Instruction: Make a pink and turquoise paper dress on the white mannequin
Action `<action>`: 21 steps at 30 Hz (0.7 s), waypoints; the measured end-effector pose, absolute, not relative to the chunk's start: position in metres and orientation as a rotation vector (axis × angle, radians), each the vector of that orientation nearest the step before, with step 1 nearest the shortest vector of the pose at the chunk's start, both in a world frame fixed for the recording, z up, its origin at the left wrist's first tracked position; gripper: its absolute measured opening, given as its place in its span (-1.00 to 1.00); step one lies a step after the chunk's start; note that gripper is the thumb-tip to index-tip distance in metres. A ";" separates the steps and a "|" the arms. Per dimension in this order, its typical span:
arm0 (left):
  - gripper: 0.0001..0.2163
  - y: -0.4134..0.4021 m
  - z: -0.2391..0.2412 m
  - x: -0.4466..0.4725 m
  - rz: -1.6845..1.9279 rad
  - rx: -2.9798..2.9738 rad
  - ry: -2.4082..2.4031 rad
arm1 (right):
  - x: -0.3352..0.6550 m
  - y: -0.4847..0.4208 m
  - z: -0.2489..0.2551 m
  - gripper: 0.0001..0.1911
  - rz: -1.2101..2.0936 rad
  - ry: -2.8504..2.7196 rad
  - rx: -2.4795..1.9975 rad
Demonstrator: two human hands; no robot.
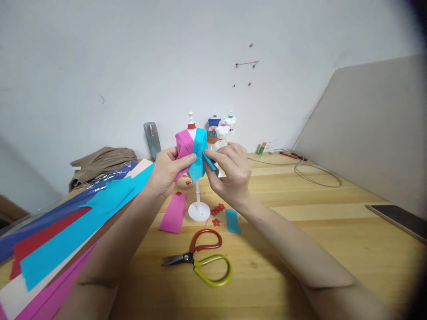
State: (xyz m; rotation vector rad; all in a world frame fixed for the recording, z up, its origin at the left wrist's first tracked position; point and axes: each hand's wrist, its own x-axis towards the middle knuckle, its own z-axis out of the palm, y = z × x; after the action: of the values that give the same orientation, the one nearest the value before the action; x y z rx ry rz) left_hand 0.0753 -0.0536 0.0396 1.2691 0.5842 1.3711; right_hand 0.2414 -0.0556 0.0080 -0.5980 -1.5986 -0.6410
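A miniature dress form (191, 120) on a round white base (199, 212) stands in front of me, draped with a pink cloth (184, 143) on its left side and a blue cloth (199, 153) on its right. My left hand (170, 168) closes around the form's left side, its thumb pressing the cloth at the front. With fingers pinched, my right hand (231, 171) grips the loose edge of the blue cloth at the right side. Below lie a pink strip (174, 213), a small blue piece (233, 221) and several red flower pieces (216, 222).
Scissors (190, 258) with red and yellow handles lie nearest me. Coloured cloth sheets (83, 231) spread under my left arm. Behind stand a thermos (152, 140) and several other small dress forms (223, 133). A cable (313, 178) and a phone (398, 220) are at right.
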 end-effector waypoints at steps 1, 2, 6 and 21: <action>-0.68 -0.054 0.040 0.075 1.373 1.267 0.580 | 0.241 -0.055 0.007 -0.73 -0.659 -1.598 -0.582; -0.68 -0.054 0.040 0.076 1.376 1.264 0.574 | 0.241 -0.055 0.007 -0.73 -0.675 -1.599 -0.563; -0.69 -0.053 0.041 0.075 1.391 1.246 0.576 | 0.240 -0.057 0.008 -0.79 -0.684 -1.634 -0.542; -0.68 -0.051 0.037 0.079 1.314 1.337 0.628 | 0.246 -0.059 0.014 -0.94 0.132 -1.598 -0.681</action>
State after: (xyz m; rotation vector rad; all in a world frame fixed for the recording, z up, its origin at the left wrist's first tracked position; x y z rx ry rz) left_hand 0.0787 -0.0511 0.0372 1.3368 0.6276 1.3145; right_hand 0.2461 -0.0588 0.0138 -0.6807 -1.5978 0.1323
